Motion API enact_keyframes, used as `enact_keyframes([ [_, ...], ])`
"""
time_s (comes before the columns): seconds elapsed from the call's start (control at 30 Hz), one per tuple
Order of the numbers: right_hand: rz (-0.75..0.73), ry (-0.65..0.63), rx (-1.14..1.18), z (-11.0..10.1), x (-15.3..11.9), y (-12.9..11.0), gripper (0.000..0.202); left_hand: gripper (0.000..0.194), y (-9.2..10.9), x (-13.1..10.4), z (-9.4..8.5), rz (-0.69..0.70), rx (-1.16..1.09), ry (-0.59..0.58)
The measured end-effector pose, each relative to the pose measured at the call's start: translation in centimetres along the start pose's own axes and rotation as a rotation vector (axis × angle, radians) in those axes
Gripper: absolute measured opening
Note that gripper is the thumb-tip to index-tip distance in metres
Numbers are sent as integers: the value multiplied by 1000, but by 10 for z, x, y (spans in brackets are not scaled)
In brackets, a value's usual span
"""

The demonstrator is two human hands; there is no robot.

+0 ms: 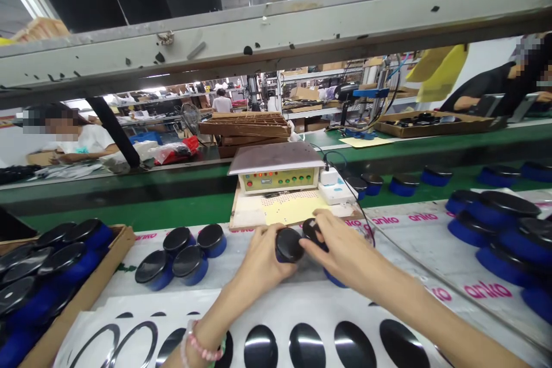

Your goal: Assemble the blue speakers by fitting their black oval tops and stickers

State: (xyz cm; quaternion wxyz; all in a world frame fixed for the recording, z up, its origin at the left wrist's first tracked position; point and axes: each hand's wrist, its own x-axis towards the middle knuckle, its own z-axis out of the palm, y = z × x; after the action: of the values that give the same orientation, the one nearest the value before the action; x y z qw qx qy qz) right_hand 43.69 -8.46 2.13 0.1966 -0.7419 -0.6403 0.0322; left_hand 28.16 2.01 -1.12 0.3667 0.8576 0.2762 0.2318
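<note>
The left hand (264,254) grips a round black-topped piece (290,245) near the middle of the bench (129,293), its fingers curled around the left side and the thumb along the near edge. Just to the right, the right hand (340,246) has its fingers closed on a second dark round part (313,232); the hand covers much of it, so I cannot tell whether it is a loose disc or a whole piece. A blue rim (335,279) shows beneath that hand, mostly hidden by it. The two held things are close together — whether they touch is hard to make out.

A pink beaded bracelet (204,351) circles the left wrist. In front of the forearms lies a white sheet (233,307) with rows of black ovals (307,346), and black rings (135,345) show at its left. Four blue pieces with glossy black tops (190,264) stand in a cluster left of the hands. Farther left, a cardboard box (110,276) is filled with more of the same kind, and another pile (504,236) sits at the right.

Beyond the hands, a control box (278,178) with lit red indicators stands behind a yellow dotted sheet (287,207), a white plug adapter (329,177) at its right — and behind them runs a green belt (185,210), with more blue pieces (404,185) at the right.
</note>
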Motion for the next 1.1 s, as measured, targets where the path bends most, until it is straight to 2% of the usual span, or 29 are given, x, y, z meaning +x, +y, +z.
enact_keyframes([
  [0.13, 103, 2, -80, 18, 8, 21, 16, 49, -24, 5, -1, -63, 0, -63],
  [0.27, 87, 2, -16, 32, 20, 30, 13, 68, -25, 3, 0, -61, 47, -55],
  [0.33, 87, 13, 26, 28, 25, 31, 14, 74, -18, 1, 1, -43, 78, -19],
  [0.4, 84, 39, 62, 18, 25, 26, 17, 68, -8, -1, 1, -5, 92, 1],
  [0.47, 57, 62, 99, 6, 19, 17, 19, 64, 2, -3, 0, 41, 88, 3],
  [0.57, 5, 70, 127, -6, 10, 2, 22, 69, 11, -5, 0, 104, 104, 4],
  [0.7, 46, 61, 52, 3, 12, 3, 17, 74, 5, -7, 3, 65, 242, -26],
  [0.83, 100, -11, -4, 15, 17, 21, 11, 71, -11, -9, 6, 9, 270, -60],
  [0.93, 114, -84, -43, 12, 7, 26, 18, 69, -19, -8, 7, 7, 272, -59],
  [1.03, 109, -186, -59, 5, -6, 24, 17, 70, -20, -7, 6, 9, 281, -64],
  [1.1, 88, -241, -41, -1, -11, 21, 15, 72, -13, -8, 3, 9, 294, -51],
])
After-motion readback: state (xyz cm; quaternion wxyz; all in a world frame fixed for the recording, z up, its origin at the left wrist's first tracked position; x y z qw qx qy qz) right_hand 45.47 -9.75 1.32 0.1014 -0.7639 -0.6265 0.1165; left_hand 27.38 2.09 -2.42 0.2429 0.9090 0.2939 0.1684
